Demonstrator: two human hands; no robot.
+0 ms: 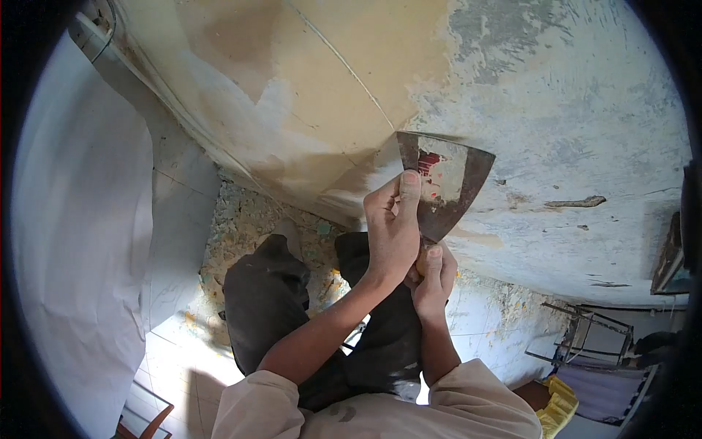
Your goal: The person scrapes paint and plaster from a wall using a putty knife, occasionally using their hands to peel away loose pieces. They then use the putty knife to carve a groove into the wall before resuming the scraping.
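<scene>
A wide paint scraper point(453, 183) is held up in front of the wall, its dark metal blade carrying a pale worn patch with red marks. My right hand point(435, 278) is closed around its handle below the blade. At the blade's left edge, my left hand point(393, 227) pinches the metal, thumb on the near face. The blade's top edge overlaps the border between yellowish paint and bare, scraped grey-white surface on the wall point(578, 146) in this view. Most of the handle is hidden by my right hand.
Paint flakes and rubble point(241, 212) litter the floor along the wall's foot, around my legs. A pale sheet point(80, 205) hangs at left. Metal-framed furniture point(592, 336) and a yellow bag point(559, 399) stand at lower right. A thin cable point(344, 62) runs down the painted wall.
</scene>
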